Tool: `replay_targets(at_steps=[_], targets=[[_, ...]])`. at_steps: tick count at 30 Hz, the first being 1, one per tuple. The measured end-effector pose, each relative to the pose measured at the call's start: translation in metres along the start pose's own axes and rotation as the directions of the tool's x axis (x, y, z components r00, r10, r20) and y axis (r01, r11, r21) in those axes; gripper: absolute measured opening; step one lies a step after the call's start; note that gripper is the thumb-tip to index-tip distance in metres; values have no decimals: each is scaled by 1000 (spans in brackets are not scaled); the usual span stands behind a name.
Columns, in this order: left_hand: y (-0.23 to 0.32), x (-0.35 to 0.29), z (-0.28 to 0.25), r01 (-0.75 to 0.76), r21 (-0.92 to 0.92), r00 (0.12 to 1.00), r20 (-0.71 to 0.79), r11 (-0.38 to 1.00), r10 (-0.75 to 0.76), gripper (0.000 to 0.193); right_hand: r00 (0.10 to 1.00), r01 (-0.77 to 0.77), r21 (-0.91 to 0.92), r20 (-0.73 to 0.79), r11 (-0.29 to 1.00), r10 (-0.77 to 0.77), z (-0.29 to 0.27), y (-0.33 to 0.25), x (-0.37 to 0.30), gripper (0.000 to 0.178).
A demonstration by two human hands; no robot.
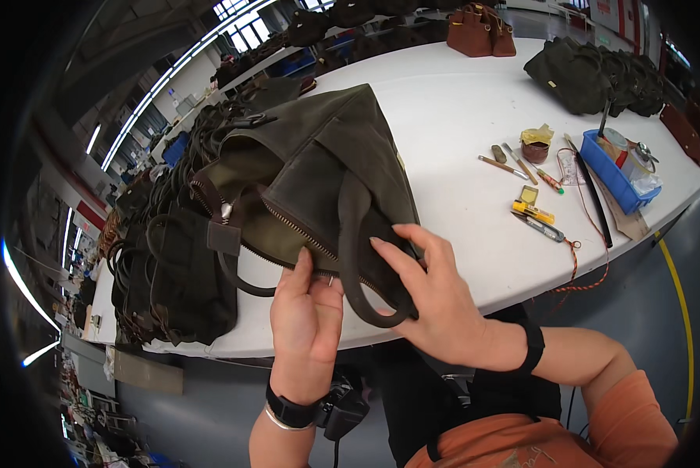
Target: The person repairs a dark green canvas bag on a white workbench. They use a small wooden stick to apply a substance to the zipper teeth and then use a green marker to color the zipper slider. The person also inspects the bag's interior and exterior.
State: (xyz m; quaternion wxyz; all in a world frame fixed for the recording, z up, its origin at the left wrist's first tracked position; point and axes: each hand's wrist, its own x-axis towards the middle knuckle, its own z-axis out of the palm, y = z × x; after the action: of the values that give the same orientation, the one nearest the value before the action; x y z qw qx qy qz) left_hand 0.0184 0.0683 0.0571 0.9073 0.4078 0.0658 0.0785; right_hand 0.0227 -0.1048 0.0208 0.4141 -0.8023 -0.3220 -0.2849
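A dark olive handbag (350,148) lies tilted on the white table, its mouth unzipped and the lighter green lining (260,222) showing. My left hand (307,312) pinches the near zipper edge, its thumb on the lining side and its other fingers partly hidden beneath. On the bag's near right part, my right hand (444,308) grips the dark fabric beside a rounded handle (352,242), with some fingers hidden below. The brass-toothed zipper (299,228) curves through the opening. A metal zipper pull (226,210) and a square leather tab (223,238) hang at its left end.
Several dark bags (174,273) crowd the table's left side; more dark bags (576,74) and a brown handbag (481,31) stand at the back. To the right are a blue bin (619,175), a yellow cutter (532,211), other hand tools and a brown jar (535,148).
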Motion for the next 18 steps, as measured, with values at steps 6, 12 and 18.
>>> replay_targets(at_steps=[6, 12, 18], targets=[[4, -8, -13, -23, 83, 997, 81, 996, 17, 33, 988, -136, 227, -36, 964, 147, -47, 29, 64, 23], [13, -16, -35, 130, 284, 976, 130, 950, -173, 32, 997, -32, 64, 68, 997, 27, -86, 74, 158, 35], [7, -41, -37, 426, 589, 859, -24, 687, -512, 38, 957, -68, -23, 281, 997, 72, -90, 65, 168, 30]])
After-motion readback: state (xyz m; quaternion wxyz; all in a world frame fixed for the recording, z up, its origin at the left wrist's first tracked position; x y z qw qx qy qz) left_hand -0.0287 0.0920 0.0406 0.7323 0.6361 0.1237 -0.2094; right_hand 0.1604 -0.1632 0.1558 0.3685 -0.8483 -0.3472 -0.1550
